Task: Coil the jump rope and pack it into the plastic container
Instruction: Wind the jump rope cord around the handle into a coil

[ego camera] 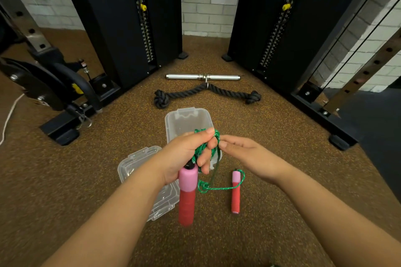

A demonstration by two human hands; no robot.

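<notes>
- The left hand (188, 154) gripped loops of green rope (202, 149) wound round its curled fingers, with one pink and red handle (187, 193) hanging down from it.
- The right hand (247, 156) reached in from the right, fingers nearly straight, their tips touching the rope at the left hand.
- A loose length of rope trailed down to the other handle (235, 192) lying on the floor (282, 180).
- The clear container (187, 120) sat open just beyond the hands, its lid (138, 165) on the near left.
- A black rope grip (206, 93) and a metal bar (202, 77) lay farther off.
</notes>
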